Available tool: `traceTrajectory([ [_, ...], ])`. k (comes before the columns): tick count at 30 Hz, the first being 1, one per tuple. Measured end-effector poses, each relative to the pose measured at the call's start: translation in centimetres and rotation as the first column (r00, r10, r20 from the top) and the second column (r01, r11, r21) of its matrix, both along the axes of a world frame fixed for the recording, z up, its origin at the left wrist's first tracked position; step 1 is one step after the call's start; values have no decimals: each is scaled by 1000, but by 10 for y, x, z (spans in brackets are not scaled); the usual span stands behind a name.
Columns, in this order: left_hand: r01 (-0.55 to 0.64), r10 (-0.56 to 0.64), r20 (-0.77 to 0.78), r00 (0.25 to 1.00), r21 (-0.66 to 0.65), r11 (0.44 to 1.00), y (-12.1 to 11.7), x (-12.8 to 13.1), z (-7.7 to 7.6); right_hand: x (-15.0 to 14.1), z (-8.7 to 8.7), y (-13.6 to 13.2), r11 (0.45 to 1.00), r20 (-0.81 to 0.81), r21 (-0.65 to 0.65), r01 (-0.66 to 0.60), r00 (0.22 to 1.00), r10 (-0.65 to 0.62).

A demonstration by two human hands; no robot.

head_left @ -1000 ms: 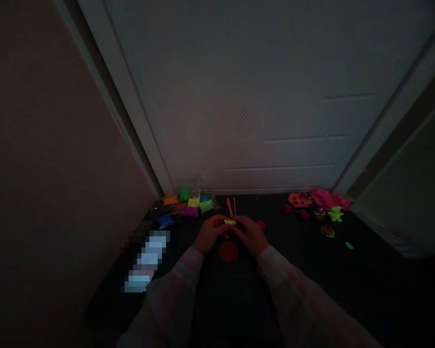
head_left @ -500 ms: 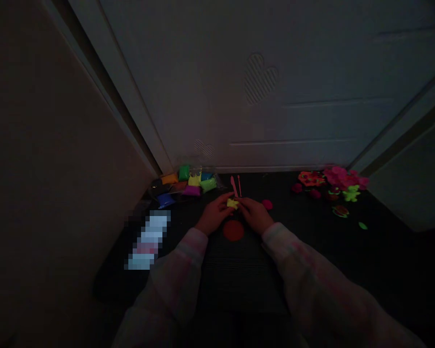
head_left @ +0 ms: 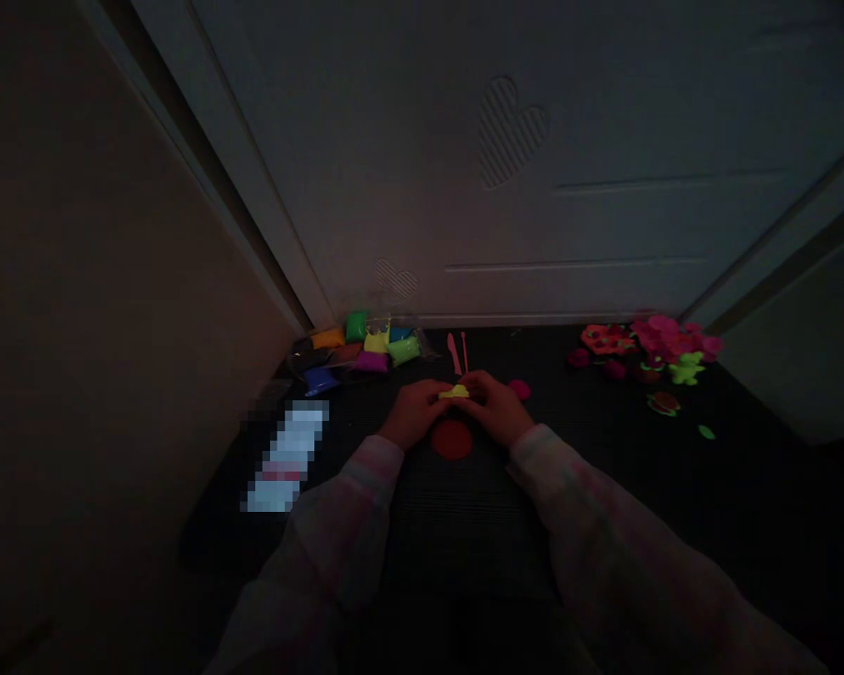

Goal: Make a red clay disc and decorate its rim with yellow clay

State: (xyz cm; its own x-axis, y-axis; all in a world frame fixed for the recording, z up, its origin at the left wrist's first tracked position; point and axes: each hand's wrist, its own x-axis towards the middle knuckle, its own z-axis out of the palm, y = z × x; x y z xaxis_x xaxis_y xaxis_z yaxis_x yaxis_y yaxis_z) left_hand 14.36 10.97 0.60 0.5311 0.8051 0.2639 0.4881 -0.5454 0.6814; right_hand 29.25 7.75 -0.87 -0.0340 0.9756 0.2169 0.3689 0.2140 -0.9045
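Between my two hands is a small piece of yellow modelling clay (head_left: 454,392), pinched at both sides. My left hand (head_left: 414,413) has its thumb and fingers closed on the clay's left side. From the right, my right hand (head_left: 495,407) grips the same piece, fingers curled over it. Just below them a flat red disc (head_left: 451,439) lies on the dark table. A pink lump of clay (head_left: 519,389) sits beside my right hand. Beyond my fingers lie a pink plastic knife (head_left: 454,353) and a thin pink stick tool (head_left: 465,352).
Several bags of coloured clay (head_left: 372,361) are heaped at the back left. A blurred bright phone-like shape (head_left: 288,457) lies at the left. Pink clay flowers (head_left: 665,337), a yellow-green figure (head_left: 687,368) and a green leaf shape (head_left: 707,432) are at the right. A white door (head_left: 366,169) rises behind the table (head_left: 464,525).
The yellow clay has turned and now looks flatter and wider between my fingers. My right hand has shifted slightly over it. The view has tilted a little.
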Motion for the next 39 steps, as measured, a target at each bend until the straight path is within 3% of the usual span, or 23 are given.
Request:
traceTrajectory([
  [7, 33, -33, -18, 999, 17, 999, 0, -3, -2, 0, 3, -1, 999, 50, 15, 39, 998, -40],
  [10, 8, -3, -27, 1000, 193, 981, -5, -2, 5, 2, 6, -3, 986, 136, 40, 163, 977, -167],
  [12, -50, 80, -69, 994, 356, 933, -11, 5, 10, 4, 9, -6, 963, 198, 64, 260, 943, -268],
  [16, -3, 147, -231, 962, 527, 850, -22, 33, 11, 14, 15, -13, 844, 184, 138, 518, 824, -536],
  [18, 25, 160, -299, 941, 531, 847, -23, 47, 6, 20, 18, -14, 773, 118, 166, 612, 766, -632],
  [20, 34, 163, -338, 927, 509, 860, -24, 55, 2, 24, 19, -13, 741, 47, 172, 649, 746, -665],
  [26, 22, 124, -339, 933, 398, 917, -20, 55, -2, 26, 17, -11, 743, -65, 159, 651, 757, -650],
  [29, -111, 172, -200, 964, 284, 952, -10, 50, -2, 28, 17, -9, 719, -152, 129, 683, 730, -666],
  [31, -233, 267, -116, 957, 244, 941, -3, 48, -2, 31, 18, -7, 704, -201, 105, 702, 709, -676],
  [33, -275, 307, -97, 947, 247, 929, 1, 48, -2, 32, 19, -6, 693, -238, 88, 715, 691, -682],
  [39, -19, 180, -284, 942, 490, 871, -8, 60, 1, 31, 20, -4, 673, -279, 51, 738, 658, -700],
])
